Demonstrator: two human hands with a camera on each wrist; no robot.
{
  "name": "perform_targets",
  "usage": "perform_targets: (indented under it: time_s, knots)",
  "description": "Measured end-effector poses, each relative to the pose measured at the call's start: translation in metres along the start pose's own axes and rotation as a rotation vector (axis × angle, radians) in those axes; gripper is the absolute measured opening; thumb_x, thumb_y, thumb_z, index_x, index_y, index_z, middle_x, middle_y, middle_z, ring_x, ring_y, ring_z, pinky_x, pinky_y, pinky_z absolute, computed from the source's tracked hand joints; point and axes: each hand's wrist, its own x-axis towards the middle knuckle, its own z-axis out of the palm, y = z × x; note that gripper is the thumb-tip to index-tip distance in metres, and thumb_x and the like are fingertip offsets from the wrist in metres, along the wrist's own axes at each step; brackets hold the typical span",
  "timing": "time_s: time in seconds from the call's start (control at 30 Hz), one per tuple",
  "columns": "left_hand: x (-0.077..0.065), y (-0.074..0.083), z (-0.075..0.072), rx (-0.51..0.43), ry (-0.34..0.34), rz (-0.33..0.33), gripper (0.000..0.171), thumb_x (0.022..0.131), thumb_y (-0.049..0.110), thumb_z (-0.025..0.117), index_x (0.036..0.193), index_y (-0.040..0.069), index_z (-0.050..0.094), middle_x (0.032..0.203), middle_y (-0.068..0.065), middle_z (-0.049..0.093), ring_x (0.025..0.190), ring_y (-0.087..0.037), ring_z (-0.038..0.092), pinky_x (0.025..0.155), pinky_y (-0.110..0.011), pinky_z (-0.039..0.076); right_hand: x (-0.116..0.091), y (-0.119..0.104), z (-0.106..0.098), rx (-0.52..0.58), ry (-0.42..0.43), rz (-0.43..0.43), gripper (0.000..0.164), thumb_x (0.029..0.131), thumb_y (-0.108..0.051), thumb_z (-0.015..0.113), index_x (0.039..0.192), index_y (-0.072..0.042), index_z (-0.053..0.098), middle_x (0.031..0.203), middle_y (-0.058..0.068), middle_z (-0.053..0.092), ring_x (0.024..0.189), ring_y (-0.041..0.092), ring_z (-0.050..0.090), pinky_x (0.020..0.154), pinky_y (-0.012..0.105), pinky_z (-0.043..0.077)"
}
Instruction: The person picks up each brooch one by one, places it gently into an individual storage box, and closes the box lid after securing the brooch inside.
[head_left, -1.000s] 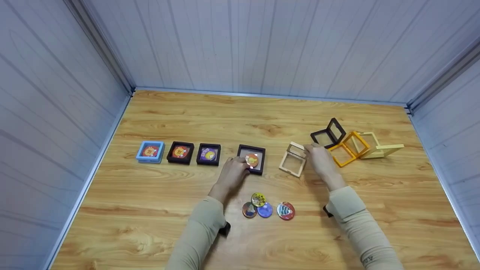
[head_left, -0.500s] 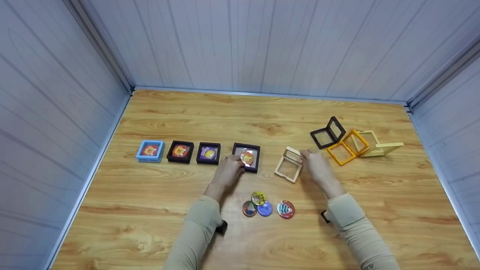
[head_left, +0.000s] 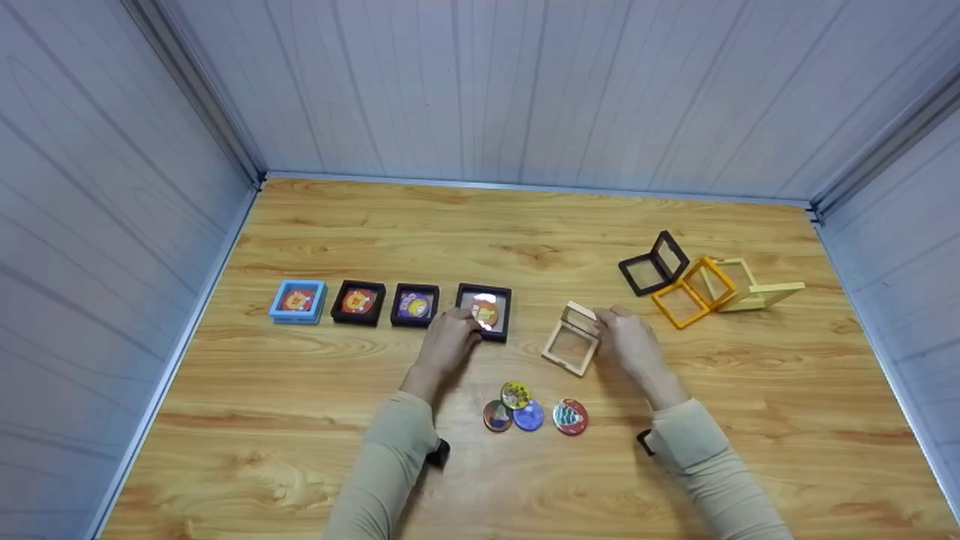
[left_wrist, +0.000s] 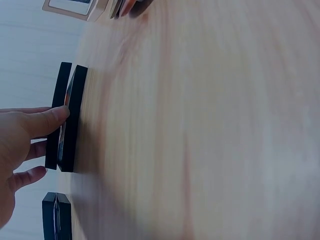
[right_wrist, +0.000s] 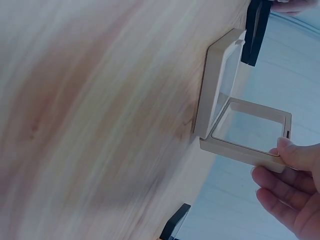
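Beige frame (head_left: 580,328) lies unfolded to the right of the black frame (head_left: 508,313) as we look down from the head. Its lid is raised, and the right hand (head_left: 631,341) pinches it on the side away from the black frame. The left hand (head_left: 446,341) grips the black frame at its near left part, and we can make out an orange badge (head_left: 484,313) within. Nearer to us than the black frame lie a yellow badge (head_left: 515,395), a brown badge (head_left: 497,415) and a blue badge (head_left: 529,415) in a cluster, with a red badge (head_left: 570,417) farther right. Left of the black frame we count two dark frames (head_left: 409,322), then a blue frame (head_left: 298,318). Well to its right, past the beige frame, stand an orange frame (head_left: 696,295) and a yellow frame (head_left: 776,287), both unfolded.

From the left wrist we see the black frame edge-on, its halves separated by a narrow gap. The left thumb (left_wrist: 60,114) lies across that gap, and the fingers grasp the outer half.

From the right wrist we see the right thumb (right_wrist: 295,152) and fingers clasping the beige lid's corner; the black frame shows beyond the beige frame.
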Motion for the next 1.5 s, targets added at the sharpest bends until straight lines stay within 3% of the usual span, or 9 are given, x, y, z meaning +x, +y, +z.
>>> perform_targets:
  time_s: [0.17,0.53,1.0,1.23,1.5]
  knots:
    - [0.0,0.004,-0.007,0.005,-0.019,-0.03,0.005,0.074,0.011,0.067,0.077,0.006,0.068,0.083,-0.005,0.061,0.079,-0.024,0.055,0.07,-0.036,0.04,-0.004,-0.003,0.001,-0.002,0.032,-0.02,0.016,0.081,-0.004,0.061,0.096,0.0,0.065,0.077,0.01,0.058,0.066,0.029,0.058,0.058,0.042,0.048]
    - [0.0,0.005,-0.007,0.039,-0.05,-0.069,0.006,0.075,0.014,0.067,0.08,0.01,0.068,0.086,-0.004,0.062,0.081,-0.022,0.056,0.073,-0.035,0.041,-0.01,-0.006,0.002,-0.006,0.039,-0.055,0.016,0.079,-0.003,0.062,0.095,0.003,0.064,0.077,0.012,0.058,0.067,0.028,0.058,0.06,0.039,0.048]
    - [-0.002,0.004,-0.007,0.05,-0.026,-0.076,0.008,0.075,0.012,0.067,0.081,0.008,0.068,0.086,-0.004,0.062,0.081,-0.022,0.056,0.07,-0.035,0.041,-0.011,-0.009,0.001,-0.009,0.037,-0.026,0.018,0.079,-0.004,0.063,0.095,0.004,0.064,0.081,0.015,0.061,0.07,0.031,0.059,0.062,0.042,0.048]
    - [-0.004,0.007,-0.008,0.046,0.016,-0.069,0.018,0.073,0.011,0.069,0.088,0.003,0.067,0.096,-0.01,0.06,0.088,-0.026,0.054,0.076,-0.038,0.041,-0.009,-0.008,0.001,0.006,0.021,-0.006,0.02,0.08,-0.004,0.063,0.097,0.005,0.063,0.084,0.018,0.062,0.072,0.032,0.06,0.065,0.042,0.048]
    - [-0.008,0.023,-0.008,0.008,0.088,-0.019,0.028,0.074,0.012,0.068,0.099,0.0,0.064,0.097,-0.013,0.058,0.097,-0.029,0.052,0.08,-0.04,0.041,-0.01,-0.007,0.002,0.005,0.033,-0.013,0.019,0.08,-0.004,0.063,0.096,0.006,0.063,0.081,0.017,0.061,0.07,0.031,0.059,0.064,0.041,0.048]
